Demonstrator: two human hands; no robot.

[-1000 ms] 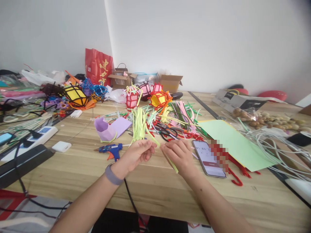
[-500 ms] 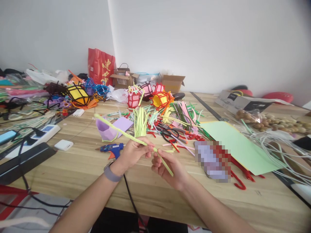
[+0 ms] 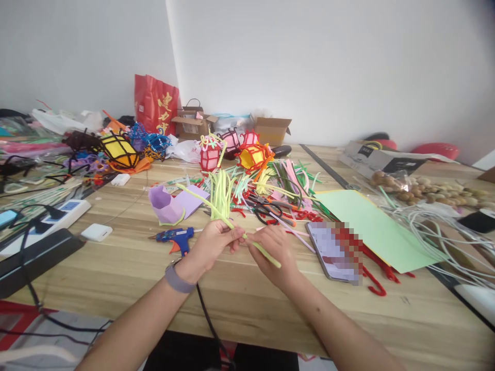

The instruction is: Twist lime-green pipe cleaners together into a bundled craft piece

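Observation:
Both of my hands pinch one yellow-green pipe cleaner [image 3: 201, 203] over the wooden table [image 3: 247, 304]. My left hand [image 3: 214, 243], with a grey band on the wrist, grips it near the middle. My right hand [image 3: 273, 251] holds the lower end, which sticks out past the fingers toward the table. The stem's free end slants up and left over a purple foam piece [image 3: 174, 204]. A bunch of the same yellow-green pipe cleaners [image 3: 220, 192] stands just behind my left hand.
A blue glue gun [image 3: 175, 237] lies left of my left hand, a phone [image 3: 331, 250] right of my right hand. Scissors [image 3: 266, 210], loose coloured pipe cleaners, small lanterns [image 3: 253, 156], green paper [image 3: 371, 226], a power strip [image 3: 58, 215] and white cords [image 3: 436, 232] crowd the table.
Half a second ago the stem reached farther left; it now points more steeply up. My hands have come closer together and moved slightly away from me.

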